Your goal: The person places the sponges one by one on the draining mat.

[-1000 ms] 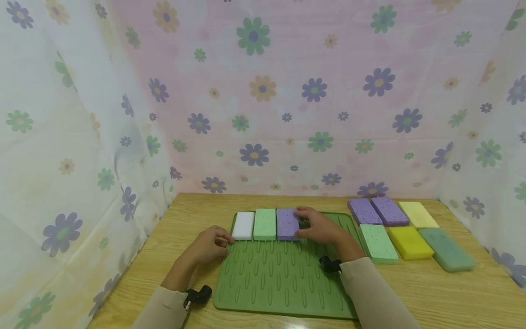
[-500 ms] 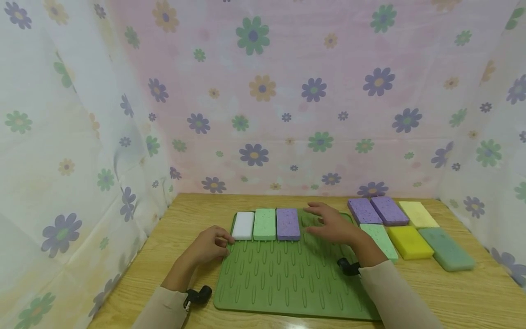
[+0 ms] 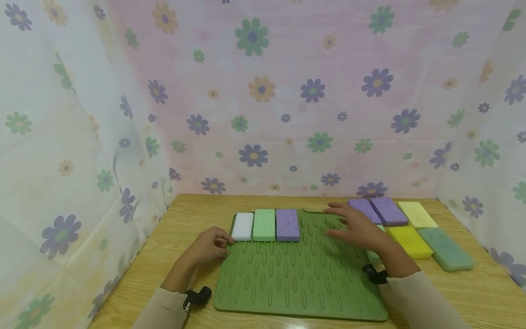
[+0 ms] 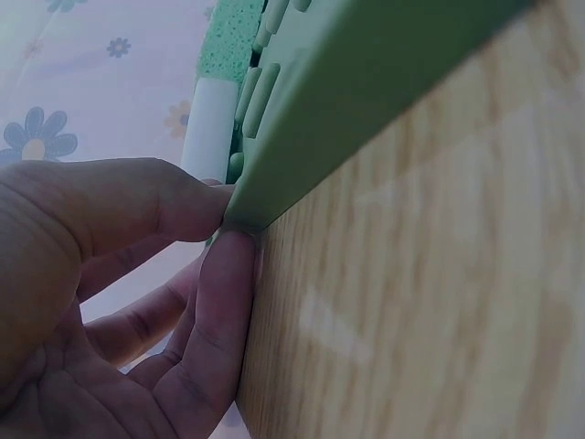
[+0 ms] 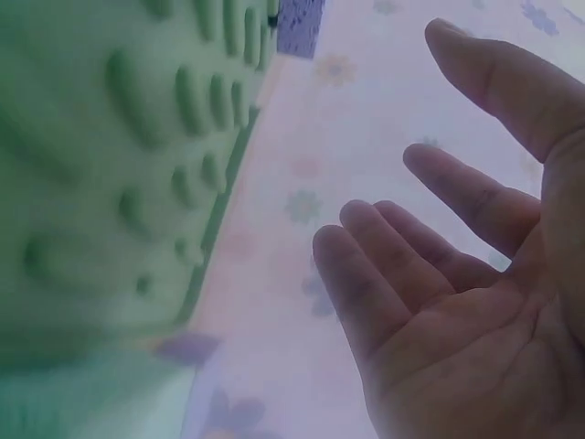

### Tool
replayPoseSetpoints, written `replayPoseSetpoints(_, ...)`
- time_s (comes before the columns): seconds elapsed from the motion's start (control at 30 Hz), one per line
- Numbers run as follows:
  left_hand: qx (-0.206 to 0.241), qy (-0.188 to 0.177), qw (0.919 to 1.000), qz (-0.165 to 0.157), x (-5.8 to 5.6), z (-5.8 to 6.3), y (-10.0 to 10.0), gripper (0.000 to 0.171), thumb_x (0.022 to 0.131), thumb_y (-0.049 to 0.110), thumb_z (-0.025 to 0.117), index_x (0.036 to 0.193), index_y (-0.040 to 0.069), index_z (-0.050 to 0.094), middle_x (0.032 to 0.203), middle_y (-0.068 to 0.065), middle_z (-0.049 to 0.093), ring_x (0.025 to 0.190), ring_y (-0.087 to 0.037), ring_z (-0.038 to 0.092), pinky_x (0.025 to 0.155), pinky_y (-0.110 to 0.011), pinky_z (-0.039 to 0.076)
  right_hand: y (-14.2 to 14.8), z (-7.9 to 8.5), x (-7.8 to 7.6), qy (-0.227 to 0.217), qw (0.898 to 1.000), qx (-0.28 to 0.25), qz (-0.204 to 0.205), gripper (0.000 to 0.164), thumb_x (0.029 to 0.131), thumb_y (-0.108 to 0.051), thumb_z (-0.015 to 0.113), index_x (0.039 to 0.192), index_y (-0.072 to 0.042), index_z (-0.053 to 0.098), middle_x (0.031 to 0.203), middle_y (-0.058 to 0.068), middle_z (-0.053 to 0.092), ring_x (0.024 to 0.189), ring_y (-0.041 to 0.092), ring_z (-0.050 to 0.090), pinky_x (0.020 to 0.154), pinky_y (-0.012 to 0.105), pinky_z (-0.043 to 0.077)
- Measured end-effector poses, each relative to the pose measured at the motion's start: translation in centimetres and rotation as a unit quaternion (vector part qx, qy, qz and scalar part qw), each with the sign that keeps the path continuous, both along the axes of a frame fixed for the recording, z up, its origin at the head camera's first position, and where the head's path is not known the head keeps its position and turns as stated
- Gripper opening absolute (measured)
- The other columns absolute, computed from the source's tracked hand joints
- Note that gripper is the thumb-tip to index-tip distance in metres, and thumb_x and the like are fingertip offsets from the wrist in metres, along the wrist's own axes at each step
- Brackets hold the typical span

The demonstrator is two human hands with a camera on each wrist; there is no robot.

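On a green ribbed silicone mat (image 3: 287, 283), a white sponge (image 3: 243, 226), a light green sponge (image 3: 264, 225) and a purple sponge (image 3: 287, 225) stand in a row along the back left. My left hand (image 3: 209, 246) pinches the mat's left edge beside the white sponge. In the left wrist view its thumb (image 4: 174, 203) lies at the top of that edge, a finger against the side. My right hand (image 3: 357, 228) hovers over the mat's right side, fingers spread and holding nothing. The right wrist view shows its bare palm (image 5: 475, 338).
Right of the mat lie two purple sponges (image 3: 388, 211), a pale yellow sponge (image 3: 418, 214), a bright yellow sponge (image 3: 411, 242) and a grey-green sponge (image 3: 445, 248). My right hand partly covers another light green sponge (image 3: 373, 257). Flowered cloth (image 3: 287, 105) walls in the wooden table (image 3: 460, 297).
My right hand has let go of the purple sponge on the mat and moved right toward the loose sponges. My left hand has stayed at the mat's edge.
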State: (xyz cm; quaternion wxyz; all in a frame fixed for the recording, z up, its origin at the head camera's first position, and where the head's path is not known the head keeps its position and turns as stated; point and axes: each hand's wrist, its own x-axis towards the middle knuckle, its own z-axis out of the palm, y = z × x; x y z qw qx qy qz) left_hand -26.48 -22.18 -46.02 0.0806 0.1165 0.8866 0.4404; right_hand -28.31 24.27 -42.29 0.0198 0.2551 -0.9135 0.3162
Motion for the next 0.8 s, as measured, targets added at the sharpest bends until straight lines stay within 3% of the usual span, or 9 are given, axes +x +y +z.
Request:
replayPoseSetpoints(0.13, 0.001, 0.004, 1.0000, -0.001, 0.0, 0.0, 0.0, 0.021, 0.085, -0.003, 0.079, 0.102, 0.009, 0.077, 0.130, -0.013, 0.059, 0.102, -0.024, 0.064, 0.070, -0.034, 0.059, 1.7, 0.1, 0.5, 0.007, 1.000, -0.006, -0.006, 0.070, 0.093, -0.035, 0.079, 0.151, -0.008, 0.052, 0.164, 0.023, 0.033, 0.146, 0.048, 0.038, 0.105, 0.062, 0.049)
replayPoseSetpoints(0.43, -0.001, -0.003, 1.0000, 0.006, 0.1, 0.0, 0.0, 0.021, 0.086, -0.003, 0.078, 0.102, 0.010, 0.077, 0.132, -0.012, 0.058, 0.100, -0.023, 0.063, 0.070, -0.033, 0.059, 6.4, 0.3, 1.7, 0.041, 0.999, -0.005, -0.030, 0.073, 0.092, -0.036, 0.079, 0.153, -0.007, 0.049, 0.160, 0.022, 0.040, 0.138, 0.050, 0.047, 0.102, 0.061, 0.051)
replayPoseSetpoints(0.67, 0.000, 0.004, 1.0000, -0.002, -0.1, -0.3, 0.0, 0.023, 0.085, -0.004, 0.078, 0.103, 0.011, 0.077, 0.132, -0.012, 0.058, 0.101, -0.022, 0.064, 0.070, -0.034, 0.059, 10.3, 0.5, 2.5, 0.043, 0.996, 0.007, -0.080, 0.073, 0.095, -0.038, 0.076, 0.153, -0.006, 0.047, 0.158, 0.026, 0.041, 0.126, 0.054, 0.056, 0.096, 0.064, 0.052)
replayPoseSetpoints(0.8, 0.002, 0.006, 1.0000, -0.005, -0.1, -0.3, 0.1, 0.022, 0.086, -0.004, 0.077, 0.103, 0.009, 0.077, 0.133, -0.013, 0.057, 0.100, -0.022, 0.064, 0.068, -0.034, 0.059, 12.7, 0.5, 2.9, 0.031, 0.993, 0.014, -0.109, 0.073, 0.096, -0.038, 0.075, 0.153, -0.003, 0.047, 0.157, 0.029, 0.040, 0.128, 0.055, 0.051, 0.097, 0.067, 0.048)
